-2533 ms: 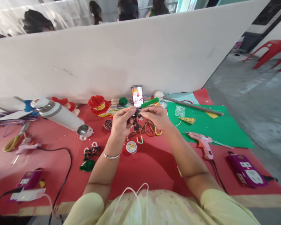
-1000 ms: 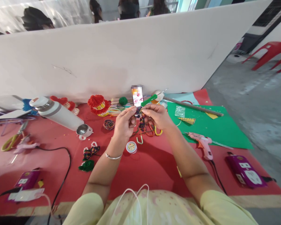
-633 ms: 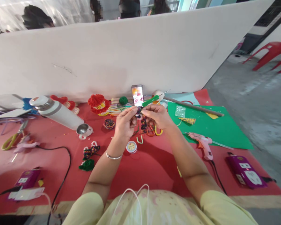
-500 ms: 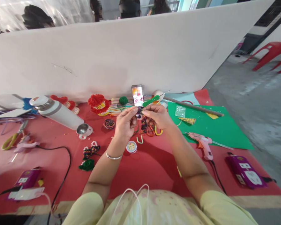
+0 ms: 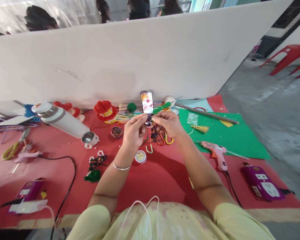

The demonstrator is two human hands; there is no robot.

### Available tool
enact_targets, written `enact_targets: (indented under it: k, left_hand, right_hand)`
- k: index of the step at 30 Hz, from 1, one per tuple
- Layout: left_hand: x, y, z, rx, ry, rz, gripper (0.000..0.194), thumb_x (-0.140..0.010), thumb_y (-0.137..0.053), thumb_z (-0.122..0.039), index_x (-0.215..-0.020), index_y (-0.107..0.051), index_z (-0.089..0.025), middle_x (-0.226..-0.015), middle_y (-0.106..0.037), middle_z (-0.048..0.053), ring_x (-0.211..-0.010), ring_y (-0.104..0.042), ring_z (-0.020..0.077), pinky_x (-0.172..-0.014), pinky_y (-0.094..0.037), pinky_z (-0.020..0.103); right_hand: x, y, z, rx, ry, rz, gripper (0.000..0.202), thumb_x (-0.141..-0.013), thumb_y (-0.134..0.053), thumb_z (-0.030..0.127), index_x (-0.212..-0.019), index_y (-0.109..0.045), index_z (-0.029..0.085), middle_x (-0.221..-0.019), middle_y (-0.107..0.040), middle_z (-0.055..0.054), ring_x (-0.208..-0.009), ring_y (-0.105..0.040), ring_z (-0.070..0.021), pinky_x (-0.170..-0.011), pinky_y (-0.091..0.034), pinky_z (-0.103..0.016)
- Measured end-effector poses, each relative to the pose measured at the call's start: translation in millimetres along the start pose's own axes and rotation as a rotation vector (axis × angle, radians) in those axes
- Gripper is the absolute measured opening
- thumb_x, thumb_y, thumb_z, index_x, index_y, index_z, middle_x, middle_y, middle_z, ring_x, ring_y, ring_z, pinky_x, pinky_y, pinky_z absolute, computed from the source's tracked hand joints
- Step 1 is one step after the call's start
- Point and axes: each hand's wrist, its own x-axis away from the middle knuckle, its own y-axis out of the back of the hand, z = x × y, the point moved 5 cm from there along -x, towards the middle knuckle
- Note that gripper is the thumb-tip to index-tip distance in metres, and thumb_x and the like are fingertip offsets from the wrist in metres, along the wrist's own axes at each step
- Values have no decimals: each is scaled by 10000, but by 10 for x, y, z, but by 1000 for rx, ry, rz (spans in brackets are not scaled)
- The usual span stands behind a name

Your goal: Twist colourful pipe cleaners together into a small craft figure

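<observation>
My left hand pinches one side of a small piece of dark multicoloured yarn work. The fingertips of my right hand press on its other side, and both hands are closed. Past my right fingers sticks out a green-handled tool with a thin metal shaft, pointing up and right; whether the hand grips it is hidden. Dark mottled yarn hangs below the hands, beside the yellow-and-orange scissor handles. Just beyond my fingertips a lit phone leans on the white partition.
A thread spool lies nearer me. To the left are a yarn ball, beaded yarn pieces, a steel cup and a white flask. Rightward, a pink glue gun rests by green sheet and a purple power box.
My hands stay almost in place, still pinching the yarn piece. The green-handled tool has shifted very slightly to the right.
</observation>
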Motion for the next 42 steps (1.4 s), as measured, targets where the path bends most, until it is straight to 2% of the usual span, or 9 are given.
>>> enact_targets:
  k: [10, 19, 25, 28, 32, 35, 37, 39, 42]
  left_hand:
    - [12, -13, 7, -2, -7, -11, 301, -614, -987, -311, -828, -829, -170, -506, -589, -60, -353, -403, 23, -343, -134, 175]
    - [41, -54, -18, -16, -4, -30, 320, -582, -995, -320, -803, -825, -163, -489, -581, -61, -347, -405, 22, -332, -134, 168]
    - [61, -66, -71, -65, -122, -25, 294, -583, -1001, -317, -790, -856, -165, -543, -660, -28, -355, -445, 23, -332, -200, 165]
    - [83, -71, -127, -150, -179, 32, 263, -616, -1001, -318, -791, -873, -171, -588, -698, -9, -376, -450, 21, -350, -272, 174]
    - [102, -69, -193, -224, -149, 131, 221, -688, -981, -307, -843, -887, -181, -533, -655, -17, -390, -441, 27, -363, -286, 172]
    - [87, -44, -237, -184, -124, 151, 355, -642, -994, -231, -981, -892, -211, -697, -775, 16, -433, -483, 30, -383, -325, 168]
    - [71, -26, -257, -167, -139, 140, 438, -610, -994, -189, -1033, -885, -223, -796, -822, 33, -466, -514, 36, -409, -370, 173]
    - [62, -9, -270, -173, -191, 107, 434, -617, -978, -179, -1038, -881, -218, -770, -815, 21, -489, -538, 49, -441, -412, 181]
    - [83, -4, -289, -250, -334, 55, 411, -665, -928, -160, -1069, -877, -220, -778, -812, 12, -563, -604, 78, -505, -478, 195]
  right_hand:
    - [-15, 14, -9, 8, 41, -17, 365, -691, -935, 513, -740, -732, 213, -586, -655, 58, -445, -571, -71, -385, -426, -184]
    - [-25, 13, -30, 40, 80, -33, 394, -709, -923, 541, -717, -705, 212, -585, -643, 57, -451, -555, -70, -409, -426, -196]
    - [11, 5, 74, 158, 146, -36, 402, -743, -906, 548, -731, -703, 201, -606, -630, 45, -492, -520, -73, -427, -375, -218]
    - [59, 14, 170, 56, 170, -28, 419, -734, -908, 589, -831, -714, 231, -636, -610, 61, -505, -497, -68, -415, -334, -211]
    - [78, 41, 152, -19, 115, -16, 448, -754, -870, 671, -770, -719, 249, -638, -620, 53, -475, -520, -80, -402, -373, -222]
    - [75, 83, 177, 85, 274, -93, 436, -821, -809, 701, -846, -803, 266, -797, -758, -4, -646, -694, -156, -527, -547, -278]
    - [104, 89, 242, 192, 471, -149, 425, -871, -762, 703, -905, -840, 286, -960, -826, -41, -904, -783, -228, -760, -658, -357]
    - [153, 48, 293, 322, 636, -141, 371, -912, -745, 658, -988, -856, 312, -1106, -853, -54, -1124, -783, -270, -989, -652, -431]
    - [229, -48, 304, 513, 779, -87, 262, -948, -767, 526, -1129, -842, 352, -1202, -861, -40, -1179, -788, -266, -1076, -622, -463]
